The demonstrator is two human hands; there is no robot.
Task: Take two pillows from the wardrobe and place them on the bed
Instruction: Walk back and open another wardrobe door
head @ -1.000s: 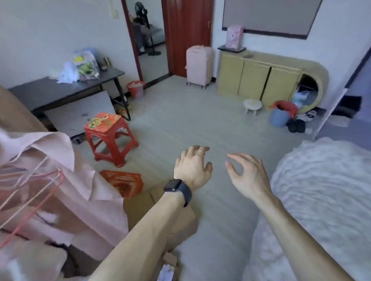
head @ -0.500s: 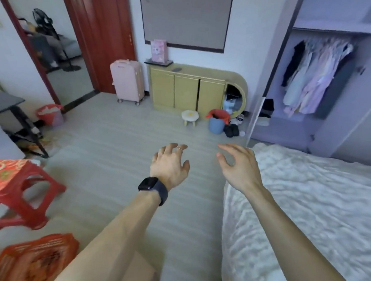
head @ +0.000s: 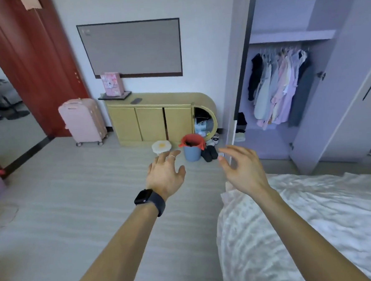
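The lilac wardrobe stands open at the right, with hanging clothes on a rail. No pillow is visible in it. The bed, covered in white crinkled fabric, fills the lower right. My left hand, with a dark watch and a ring, is held out over the floor, fingers apart and empty. My right hand hovers over the bed's near corner, also empty with fingers spread. Both hands are well short of the wardrobe.
A low yellow cabinet stands against the far wall. In front of it are a blue bin with a red bag, a small white stool and dark shoes. A pink suitcase stands by the red door.
The view has swung right: the red stool and desk have left the frame, and the open wardrobe has come into full view. Both hands stay held out and empty.
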